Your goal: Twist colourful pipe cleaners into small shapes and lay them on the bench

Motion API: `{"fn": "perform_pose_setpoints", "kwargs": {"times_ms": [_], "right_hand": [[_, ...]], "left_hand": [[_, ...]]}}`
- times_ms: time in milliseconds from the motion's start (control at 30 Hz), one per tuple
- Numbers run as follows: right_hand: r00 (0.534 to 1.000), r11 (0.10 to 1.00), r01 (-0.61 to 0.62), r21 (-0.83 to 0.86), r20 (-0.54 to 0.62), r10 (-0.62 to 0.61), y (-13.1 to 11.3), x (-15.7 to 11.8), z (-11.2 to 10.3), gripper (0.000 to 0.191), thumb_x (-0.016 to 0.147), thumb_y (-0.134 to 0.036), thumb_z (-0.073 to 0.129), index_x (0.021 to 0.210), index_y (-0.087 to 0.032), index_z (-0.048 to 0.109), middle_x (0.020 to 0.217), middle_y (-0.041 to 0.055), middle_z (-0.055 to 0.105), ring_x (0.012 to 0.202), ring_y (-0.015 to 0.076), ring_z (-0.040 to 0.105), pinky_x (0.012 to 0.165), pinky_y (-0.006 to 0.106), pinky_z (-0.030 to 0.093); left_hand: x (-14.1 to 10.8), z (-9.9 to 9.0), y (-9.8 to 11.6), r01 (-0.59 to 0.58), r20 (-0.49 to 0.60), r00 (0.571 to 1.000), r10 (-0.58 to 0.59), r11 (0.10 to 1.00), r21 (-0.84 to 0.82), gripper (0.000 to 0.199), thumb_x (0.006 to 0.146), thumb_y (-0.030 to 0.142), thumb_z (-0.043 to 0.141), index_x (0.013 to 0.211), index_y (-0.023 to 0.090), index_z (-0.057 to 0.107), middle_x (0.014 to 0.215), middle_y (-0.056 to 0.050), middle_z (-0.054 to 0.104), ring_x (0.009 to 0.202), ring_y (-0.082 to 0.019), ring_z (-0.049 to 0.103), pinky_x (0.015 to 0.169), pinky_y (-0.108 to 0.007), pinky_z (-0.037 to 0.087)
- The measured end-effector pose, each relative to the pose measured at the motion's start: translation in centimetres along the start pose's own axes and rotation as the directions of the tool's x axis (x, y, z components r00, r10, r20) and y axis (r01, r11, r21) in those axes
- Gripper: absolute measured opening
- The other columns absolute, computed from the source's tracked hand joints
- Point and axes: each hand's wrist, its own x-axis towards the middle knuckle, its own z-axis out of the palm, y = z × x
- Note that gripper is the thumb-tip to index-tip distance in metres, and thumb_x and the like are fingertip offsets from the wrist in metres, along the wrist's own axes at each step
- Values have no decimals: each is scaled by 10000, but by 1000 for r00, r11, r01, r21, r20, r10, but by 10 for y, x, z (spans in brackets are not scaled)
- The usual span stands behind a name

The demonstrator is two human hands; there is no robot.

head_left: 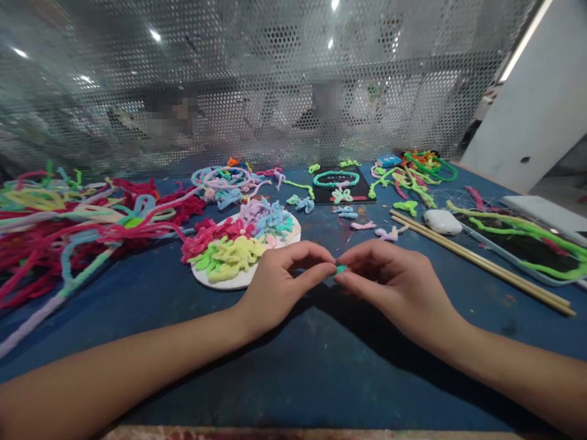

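Note:
Both hands meet above the middle of the blue table. Between their fingertips is a small green piece (340,269), mostly hidden by the fingers. My left hand (287,281) pinches it from the left, thumb against index finger. From the right, my right hand (397,281) pinches the same piece. Just left of my left hand lies a white oval board (224,283) covered with fuzzy pipe-cleaner shapes in red, yellow-green (236,256), purple and blue. Short pink and lilac pieces (363,226) lie behind my right hand.
Two wooden sticks (481,263) and a white case (443,221) lie right, beside a tray (527,244) of green stems. A large pipe-cleaner bundle (137,220) covers the left. Behind are a black device (323,194) with a teal ring (336,183) and a perforated metal screen (257,79).

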Motion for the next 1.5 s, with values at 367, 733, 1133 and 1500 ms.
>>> {"fn": "perform_pose_setpoints", "kwargs": {"times_ms": [367,733,1133,1500], "right_hand": [[989,963,146,-225,60,-136,-2,-4,-2,117,826,-174,653,918,-212,591,743,-40,693,636,77,644,539,139,460],[974,914,221,-339,125,-189,-4,3,-6,91,846,-160,616,761,-190,606,654,-26,641,567,93,565,517,186,409],[880,833,238,-500,-251,-402,8,24,-39,62,835,-228,649,775,-225,636,686,7,658,597,162,624,584,287,476],[917,717,347,-604,57,-395,-4,-10,-28,123,850,-127,577,764,-198,629,666,4,670,577,127,616,545,230,457]], "left_hand": [[-1,1,4,142,40,989,-142,990,-2,93,822,251,661,781,184,711,745,38,709,700,-96,625,667,-174,463],[-5,4,10,-99,-41,994,99,995,0,118,936,250,503,852,196,566,867,-17,622,906,-155,586,844,-286,437],[-6,7,12,400,314,892,-326,893,-208,225,940,429,455,967,225,548,548,79,362,432,-86,314,416,-181,286],[-36,6,30,-244,304,885,353,907,-342,338,992,373,339,896,229,629,774,-30,641,881,-170,633,1014,-390,392]]}}
